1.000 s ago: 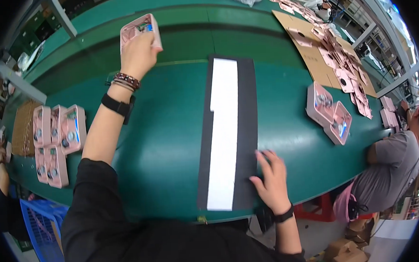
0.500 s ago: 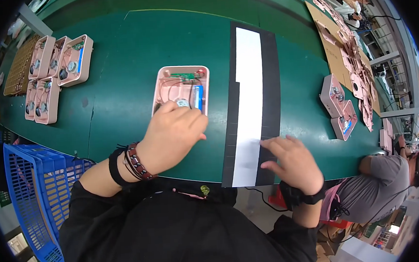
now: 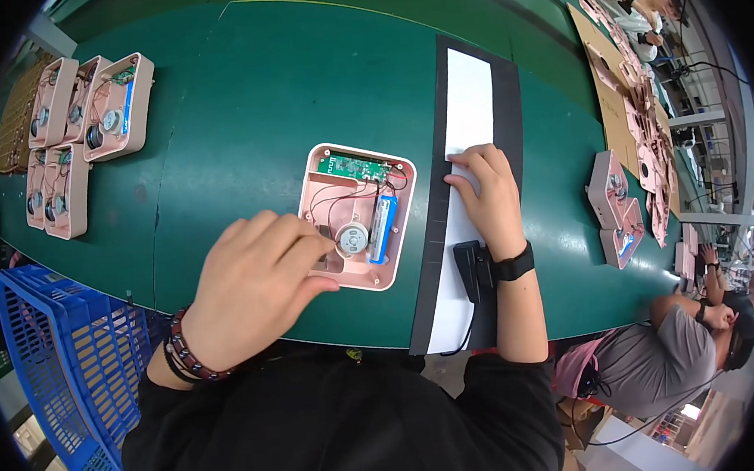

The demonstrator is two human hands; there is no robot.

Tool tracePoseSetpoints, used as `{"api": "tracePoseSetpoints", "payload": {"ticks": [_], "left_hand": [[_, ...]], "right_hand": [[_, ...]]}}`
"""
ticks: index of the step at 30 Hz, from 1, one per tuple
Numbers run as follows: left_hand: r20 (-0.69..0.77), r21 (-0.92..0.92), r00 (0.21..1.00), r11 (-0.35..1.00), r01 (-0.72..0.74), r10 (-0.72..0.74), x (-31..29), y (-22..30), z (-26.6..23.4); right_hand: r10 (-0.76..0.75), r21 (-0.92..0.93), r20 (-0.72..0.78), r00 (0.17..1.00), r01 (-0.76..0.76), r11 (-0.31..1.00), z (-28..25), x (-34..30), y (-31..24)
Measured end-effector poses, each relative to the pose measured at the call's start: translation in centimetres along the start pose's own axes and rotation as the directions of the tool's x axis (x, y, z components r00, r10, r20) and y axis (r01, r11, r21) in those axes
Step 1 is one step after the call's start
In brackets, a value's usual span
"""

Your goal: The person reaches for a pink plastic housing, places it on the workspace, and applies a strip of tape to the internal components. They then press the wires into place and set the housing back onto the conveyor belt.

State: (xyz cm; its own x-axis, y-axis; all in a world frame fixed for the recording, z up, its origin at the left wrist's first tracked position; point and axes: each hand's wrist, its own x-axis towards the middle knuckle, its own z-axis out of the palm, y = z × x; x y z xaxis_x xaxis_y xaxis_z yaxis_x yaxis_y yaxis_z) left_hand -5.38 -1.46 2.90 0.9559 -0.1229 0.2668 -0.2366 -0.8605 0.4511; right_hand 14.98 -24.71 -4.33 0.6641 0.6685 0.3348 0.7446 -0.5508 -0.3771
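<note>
A pink plastic housing (image 3: 404,178) lies open side up on the table in front of me. In it sit a green circuit board (image 3: 351,167), a blue cylindrical battery (image 3: 383,229), a round silver part (image 3: 354,239) and thin wires. My left hand (image 3: 258,269) is bent over the housing's lower left wall, fingertips and thumb tip inside it. That hand covers the wall and part of the inside. Over a white strip (image 3: 470,100) on a long black mat (image 3: 508,115), my right hand (image 3: 488,194) has its thumb and forefinger apart, with nothing visible between them.
Several similar pink housings (image 3: 119,104) stand at the left, and two more (image 3: 609,188) at the right. Flat pink pieces lie on cardboard (image 3: 602,75) at the far right. A blue crate (image 3: 64,341) stands at the table's left front. Co-workers (image 3: 651,348) sit at the right.
The pink housing has come nearer to me and a little right, with my left hand at its left side. My right hand has moved farther up the white strip. The view has shifted slightly.
</note>
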Motion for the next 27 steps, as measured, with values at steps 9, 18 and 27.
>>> {"api": "tracePoseSetpoints", "payload": {"ticks": [9, 18, 27], "left_hand": [[-0.015, -0.078, 0.997, 0.994, 0.08, -0.081, -0.4, -1.6, -0.5], [-0.059, -0.082, 0.989, 0.988, 0.128, -0.133, 0.3, -1.7, 0.1], [-0.189, -0.059, 0.971, 0.989, 0.136, -0.145, 1.1, -1.7, 0.3]], "right_hand": [[0.009, 0.091, 0.036, 0.999, -0.012, 0.996, 0.7, 1.0, 1.0], [-0.043, -0.008, -0.05, 0.998, 0.043, 0.999, 0.5, 0.0, -0.7], [0.084, 0.226, 0.009, 0.996, -0.084, 0.971, 0.8, -0.3, 2.0]]}}
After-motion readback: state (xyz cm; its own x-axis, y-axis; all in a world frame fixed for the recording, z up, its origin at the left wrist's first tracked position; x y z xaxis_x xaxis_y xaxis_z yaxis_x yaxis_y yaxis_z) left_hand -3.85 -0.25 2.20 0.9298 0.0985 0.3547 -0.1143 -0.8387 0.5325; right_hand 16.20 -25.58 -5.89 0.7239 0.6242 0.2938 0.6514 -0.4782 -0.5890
